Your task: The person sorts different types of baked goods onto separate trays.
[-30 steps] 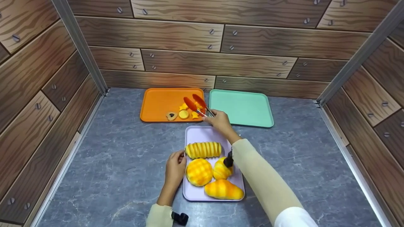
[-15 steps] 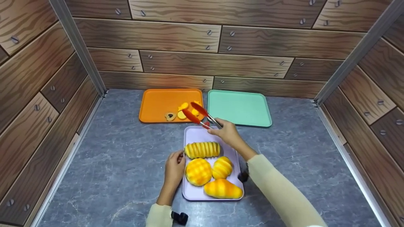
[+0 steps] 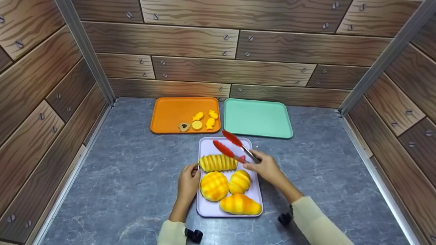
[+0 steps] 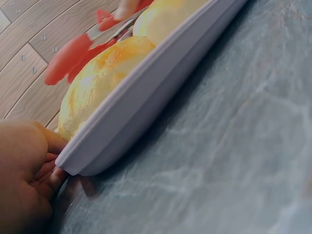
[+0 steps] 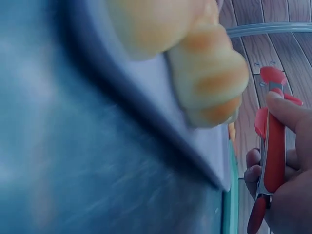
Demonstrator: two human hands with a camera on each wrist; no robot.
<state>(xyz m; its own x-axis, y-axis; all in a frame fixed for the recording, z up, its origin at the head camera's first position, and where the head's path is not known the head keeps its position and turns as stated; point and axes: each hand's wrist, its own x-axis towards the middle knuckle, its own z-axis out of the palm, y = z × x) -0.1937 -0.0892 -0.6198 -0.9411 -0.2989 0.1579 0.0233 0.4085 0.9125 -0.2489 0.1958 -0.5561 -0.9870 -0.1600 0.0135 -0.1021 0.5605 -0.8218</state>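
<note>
My right hand (image 3: pixel 269 169) grips red-tipped metal tongs (image 3: pixel 223 148), their two arms spread apart with nothing between the tips. They hover over the far right part of a lavender tray (image 3: pixel 208 144). On this tray sit a ridged bread loaf (image 3: pixel 218 163), a round bun (image 3: pixel 214 186), a small striped roll (image 3: pixel 239 182) and a long bread roll (image 3: pixel 241 204). At the tray's left edge, my left hand (image 3: pixel 188 182) pinches the rim, seen closer in the left wrist view (image 4: pixel 24 170). Red handle grips (image 5: pixel 274 151) lie in the right hand.
Behind the lavender tray, an orange tray (image 3: pixel 170 114) holds several small yellow fish shapes (image 3: pixel 210 124), a round yellow biscuit (image 3: pixel 197 125) and a heart-centred biscuit (image 3: pixel 184 127). A bare mint-green tray (image 3: pixel 259 117) lies to its right. Wood-patterned walls enclose three sides.
My right hand has drawn the tongs back from above the orange tray, toward me and to the right, over the lavender tray. My left hand stays at the rim.
</note>
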